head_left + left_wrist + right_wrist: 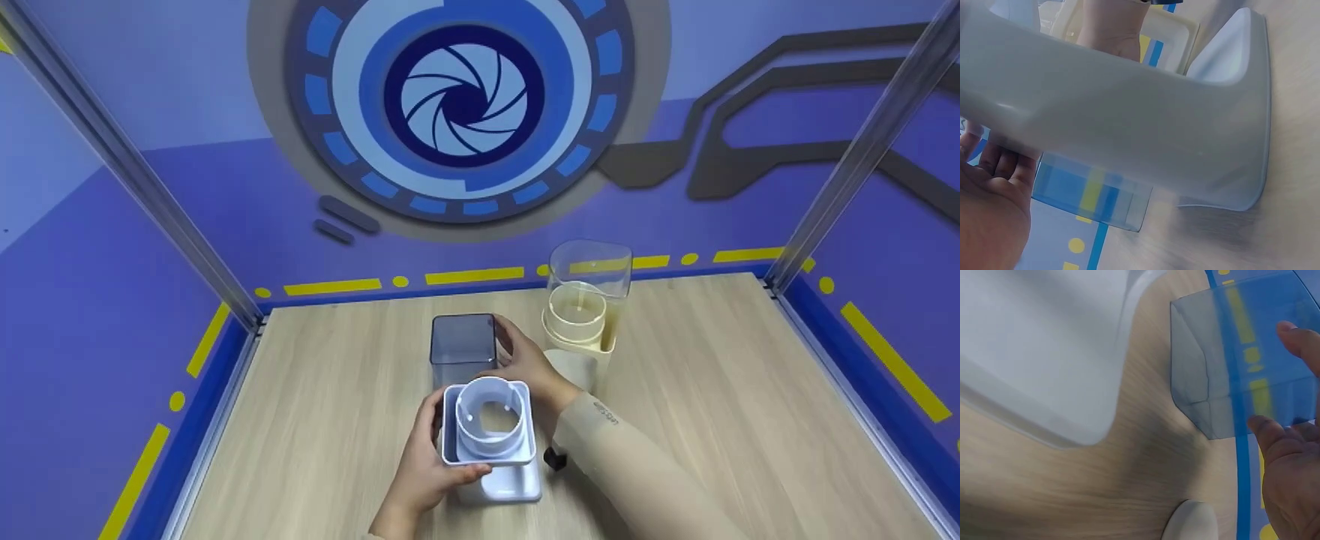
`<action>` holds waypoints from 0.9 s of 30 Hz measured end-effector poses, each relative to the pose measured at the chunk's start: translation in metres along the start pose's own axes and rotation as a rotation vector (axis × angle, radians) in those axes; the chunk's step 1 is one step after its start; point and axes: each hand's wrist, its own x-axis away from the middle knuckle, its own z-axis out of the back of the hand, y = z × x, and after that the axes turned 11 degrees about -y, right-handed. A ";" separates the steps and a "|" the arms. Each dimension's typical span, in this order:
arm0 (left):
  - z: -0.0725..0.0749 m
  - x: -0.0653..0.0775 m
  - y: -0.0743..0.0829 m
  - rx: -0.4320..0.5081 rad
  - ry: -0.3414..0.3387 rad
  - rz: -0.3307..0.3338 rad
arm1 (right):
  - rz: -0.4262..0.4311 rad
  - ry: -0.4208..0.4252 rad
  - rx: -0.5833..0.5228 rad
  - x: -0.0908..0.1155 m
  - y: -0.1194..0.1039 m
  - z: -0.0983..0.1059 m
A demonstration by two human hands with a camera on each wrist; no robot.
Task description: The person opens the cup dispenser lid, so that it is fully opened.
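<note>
My left hand grips the square head of a white plastic dispenser stand, thumb across its front. A round collar rises inside that head, and the foot shows below it. In the left wrist view the stand's broad column fills the middle, tilted. Just beyond the stand, my right hand holds a clear smoky-grey square container by its side. Its thumb and fingers lie against the container wall in the right wrist view. Container and stand head overlap in the head view.
A cream dispenser with a tall clear container stands at the back right, behind my right forearm. A small black piece shows beside the right sleeve. Patterned panels and metal posts border the wooden table.
</note>
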 end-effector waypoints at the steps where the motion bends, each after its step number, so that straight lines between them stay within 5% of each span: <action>1: -0.001 0.000 0.000 -0.004 0.003 0.001 | -0.003 0.003 -0.011 0.001 0.000 -0.001; 10: -0.006 0.003 0.002 0.040 0.016 0.047 | -0.010 -0.026 -0.008 0.014 0.001 0.009; 18: 0.002 0.006 0.006 0.042 -0.065 -0.078 | 0.092 -0.021 -0.083 0.051 0.000 0.023; 27: -0.016 0.009 0.062 -0.101 0.116 -0.248 | 0.209 0.018 -0.178 0.113 0.010 0.015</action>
